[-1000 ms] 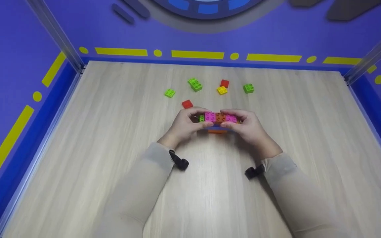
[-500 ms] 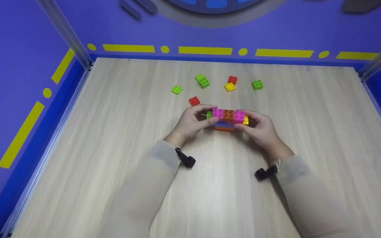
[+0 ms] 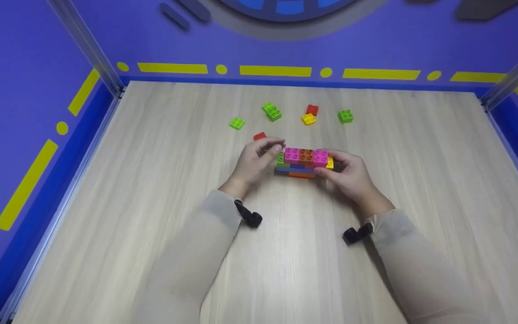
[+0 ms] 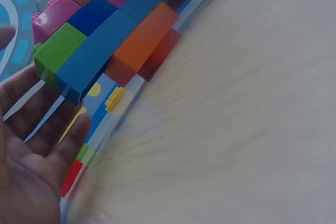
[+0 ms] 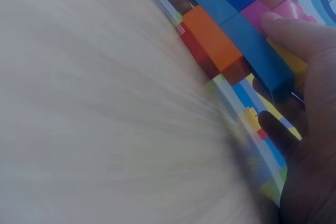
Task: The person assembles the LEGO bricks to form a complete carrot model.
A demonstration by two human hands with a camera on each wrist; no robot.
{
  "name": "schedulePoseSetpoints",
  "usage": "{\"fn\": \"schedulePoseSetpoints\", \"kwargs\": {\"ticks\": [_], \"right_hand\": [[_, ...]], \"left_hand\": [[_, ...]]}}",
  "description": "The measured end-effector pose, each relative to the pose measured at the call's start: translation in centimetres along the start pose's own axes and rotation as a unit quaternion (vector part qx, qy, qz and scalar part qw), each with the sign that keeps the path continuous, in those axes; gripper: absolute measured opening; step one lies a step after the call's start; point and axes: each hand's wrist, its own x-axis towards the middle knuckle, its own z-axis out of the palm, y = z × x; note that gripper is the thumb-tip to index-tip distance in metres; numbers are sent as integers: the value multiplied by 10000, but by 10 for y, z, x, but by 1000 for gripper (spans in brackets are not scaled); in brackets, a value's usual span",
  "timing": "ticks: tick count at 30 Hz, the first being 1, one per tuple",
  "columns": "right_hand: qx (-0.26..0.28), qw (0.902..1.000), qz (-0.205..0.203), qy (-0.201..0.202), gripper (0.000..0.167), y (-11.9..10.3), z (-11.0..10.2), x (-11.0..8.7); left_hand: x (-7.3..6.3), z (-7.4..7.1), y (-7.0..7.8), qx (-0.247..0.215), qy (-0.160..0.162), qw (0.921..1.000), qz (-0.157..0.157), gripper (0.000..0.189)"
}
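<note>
A stacked brick build (image 3: 306,155) stands between both hands. Its top row is pink, brown and pink. Green, dark blue, pink and yellow bricks form the layer below, over long blue bricks (image 4: 100,51), with an orange brick (image 5: 215,43) and a red one lowest. My right hand (image 3: 351,175) grips the right end, its thumb pressed on a lower pink brick. My left hand (image 3: 254,164) is beside the left end, thumb raised off the front face and fingers loosely extended by the green brick (image 4: 60,51). Whether those fingers touch it is unclear.
Loose bricks lie farther back: light green (image 3: 237,123), longer green (image 3: 271,111), yellow (image 3: 309,119) touching red (image 3: 312,110), and green (image 3: 345,116). Another red brick (image 3: 260,136) is just behind my left hand. Blue panels (image 3: 277,45) wall the wooden table (image 3: 151,180).
My left thumb has come off the front of the build and moved up to its left end. My right hand shifted outward early, uncovering the yellow brick, and keeps its grip. The head view shifted slightly.
</note>
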Motion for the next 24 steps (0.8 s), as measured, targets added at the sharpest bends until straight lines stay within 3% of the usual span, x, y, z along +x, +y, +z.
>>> {"fn": "schedulePoseSetpoints", "kwargs": {"ticks": [6,9,13,19,24], "right_hand": [[-14,9999,-148,-82,51,-7,-1,8],[-11,9997,-212,-121,51,-10,0,11],[-7,9998,-173,-95,51,-9,0,12],[25,9999,-105,-56,52,-3,-2,7],[68,9999,-86,-78,52,1,-1,6]], "left_hand": [[24,-8,16,188,784,9963,-296,39],[41,-16,22,724,841,9926,-496,43],[65,-22,23,1460,663,9841,-764,45],[94,-19,21,2500,476,9613,-1055,46],[107,-16,22,3368,369,9324,-1256,50]]}}
